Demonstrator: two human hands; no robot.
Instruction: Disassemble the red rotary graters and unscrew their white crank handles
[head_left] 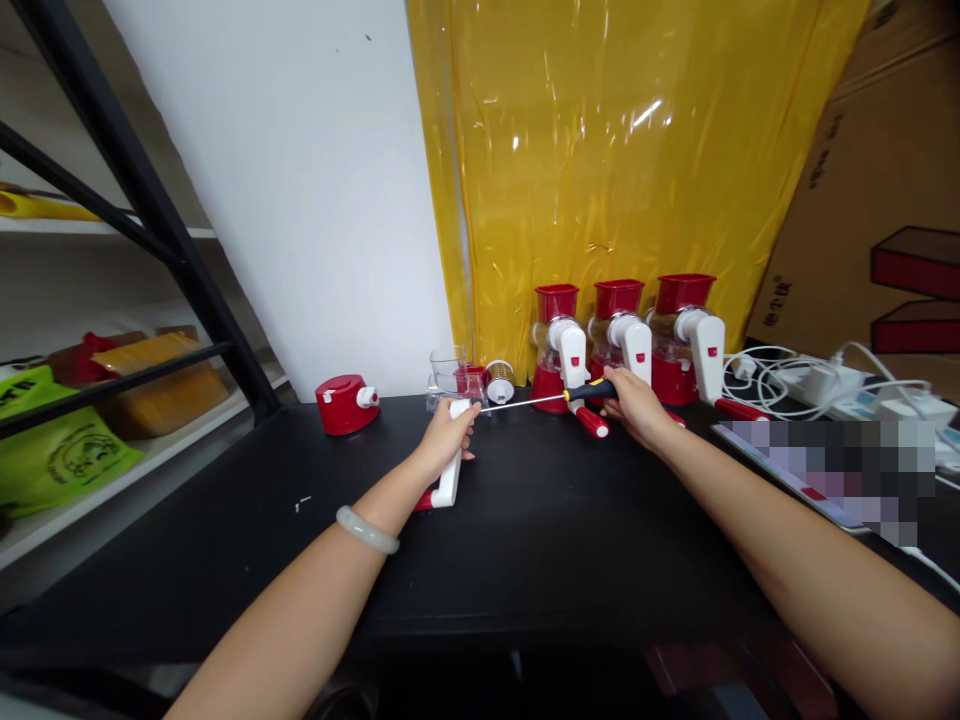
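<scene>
My left hand (445,437) is closed around the upper end of a white crank handle (448,485) with a red grip at its lower end. In my right hand (634,405) is a screwdriver (589,391) with a black and yellow handle. Its long shaft runs left, and the tip meets the crank handle's white end by my left fingers. Behind my left hand stand a clear plastic housing (448,372) and a metal grater drum (500,382) with a white end. To the left sits a red round base (346,404) with a white knob.
Three red and white rotary graters (562,340) stand along the back right. White cables and chargers (832,385) lie right of them, beside a blurred tablet-like device (780,470). Small white scraps (302,503) lie on the black table (540,560). A shelf rack (172,250) rises at left.
</scene>
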